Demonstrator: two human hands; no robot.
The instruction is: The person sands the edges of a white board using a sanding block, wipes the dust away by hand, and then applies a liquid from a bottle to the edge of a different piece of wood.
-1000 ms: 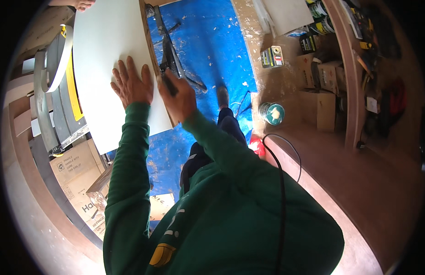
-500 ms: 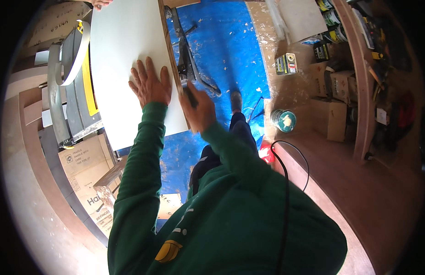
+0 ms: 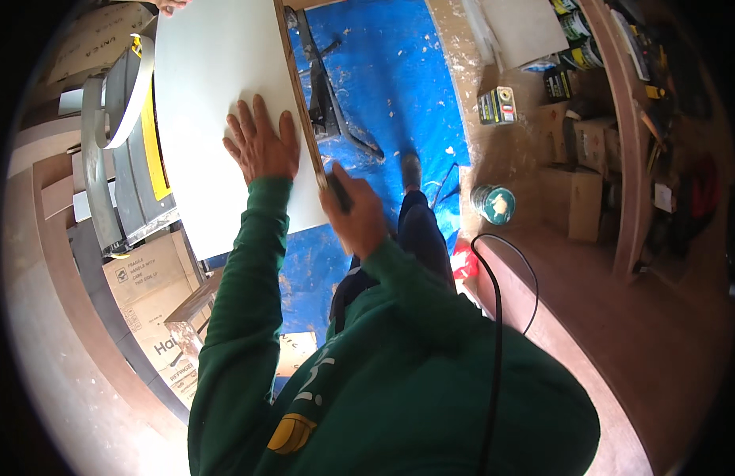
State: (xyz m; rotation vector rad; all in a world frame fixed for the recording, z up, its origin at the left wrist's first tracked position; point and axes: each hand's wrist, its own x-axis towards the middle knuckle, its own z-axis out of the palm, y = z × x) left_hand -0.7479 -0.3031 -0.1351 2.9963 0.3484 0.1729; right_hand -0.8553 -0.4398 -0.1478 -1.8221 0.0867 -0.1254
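Note:
A long white board (image 3: 217,119) stretches away from me, with a bare wood edge (image 3: 304,119) along its right side. My left hand (image 3: 264,151) lies flat on its face, fingers spread. At the near right corner my right hand (image 3: 356,216) is closed around a small dark block (image 3: 340,195). That block is beside the board's edge; my fingers hide most of it, and its exact kind is unclear. Another person's hand (image 3: 171,6) rests at the board's far left end.
Left of the board are a curved white strip (image 3: 133,99) and a yellow-edged tool stand (image 3: 160,151). A blue tarp (image 3: 383,71) covers the floor, with dark metal legs (image 3: 326,107) on it. A green tub (image 3: 494,205), a metal can (image 3: 497,105) and shelves of boxes stand right.
My right hand has slid toward me along the board's edge with the dark block. My left hand stays flat on the board.

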